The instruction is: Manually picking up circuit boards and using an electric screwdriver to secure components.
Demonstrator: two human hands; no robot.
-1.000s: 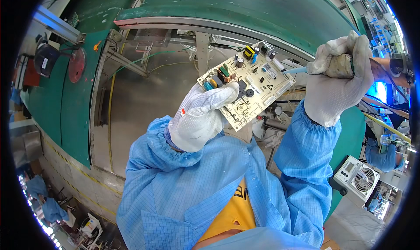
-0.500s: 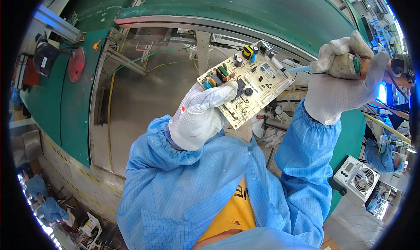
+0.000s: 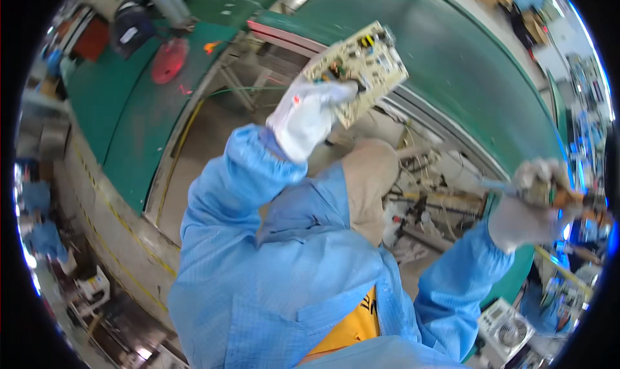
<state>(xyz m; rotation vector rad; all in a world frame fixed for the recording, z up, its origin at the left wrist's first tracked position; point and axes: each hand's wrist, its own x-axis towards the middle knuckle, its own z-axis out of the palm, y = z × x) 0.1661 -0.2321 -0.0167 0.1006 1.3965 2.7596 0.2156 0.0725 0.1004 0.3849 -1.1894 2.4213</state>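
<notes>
My left hand point(image 3: 303, 118), in a white glove, grips a cream circuit board point(image 3: 381, 69) by its near-left edge, thumb over the top. The board is tilted, with yellow, black and green components facing up, and is held over the edge of the green bench. Off to the right, my gloved right hand point(image 3: 526, 220) is closed round a thick-handled tool with a pale blue tip point(image 3: 496, 185). That tip points left, apart from the board. Motion smears the right hand and the tool, so its exact kind is unclear.
A green bench point(image 3: 445, 65) with a metal edge runs along the far side. Another green surface point(image 3: 148, 120) at left carries a red disc point(image 3: 170, 60). Cables and pipes point(image 3: 426, 201) lie below the bench. A white box with a fan point(image 3: 506, 330) stands at lower right.
My left hand has lifted the board up and away toward the bench. My right hand with the tool has moved down and to the right, away from the board. The whole view has shifted.
</notes>
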